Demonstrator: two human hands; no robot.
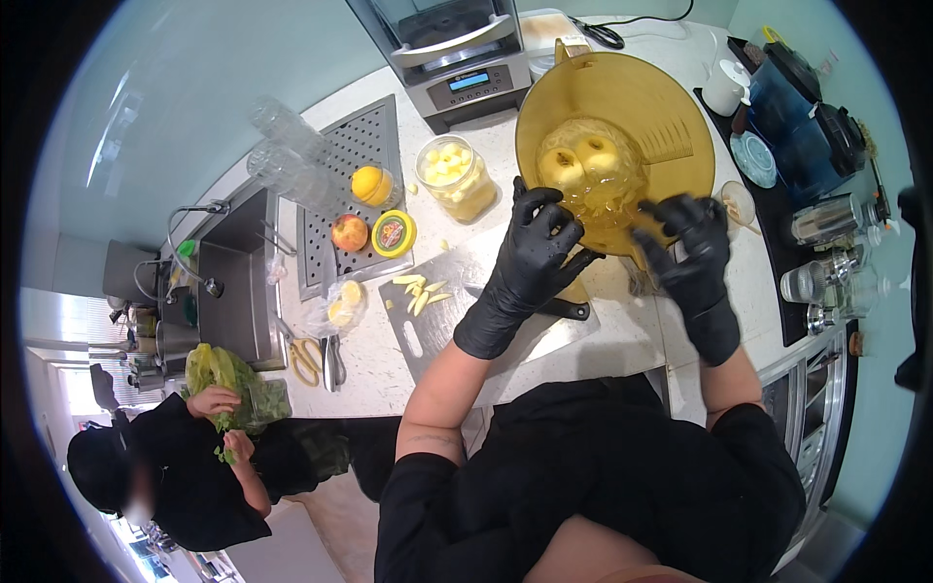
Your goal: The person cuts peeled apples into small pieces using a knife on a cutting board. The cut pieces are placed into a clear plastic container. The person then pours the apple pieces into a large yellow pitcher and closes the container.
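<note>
A large translucent amber container (pixel 667 102) holds liquid, pale peeled fruits (pixel 563 167) with dark hollows, and ice-like clear pieces. My left hand (pixel 536 251), in a black glove, is at its near left rim with fingers curled; whether it grips anything cannot be told. My right hand (pixel 689 248), gloved too and blurred, is at the near right rim, fingers spread and nothing visible in them. Below my left hand a black-handled knife (pixel 565 309) lies on a cutting board (pixel 437 331) with pale cut sticks (pixel 420 300). Left of the container stands a clear jar (pixel 455 178) of yellow-white chunks.
A blender base (pixel 470 84) stands behind. At left are a perforated drain tray (pixel 368 138), an apple (pixel 350 232), a yellow lid (pixel 393 234), scissors (pixel 305 361) and a sink (pixel 233 270). Jugs (pixel 787 95) and shakers line the right. A co-worker (pixel 178 466) handles greens at lower left.
</note>
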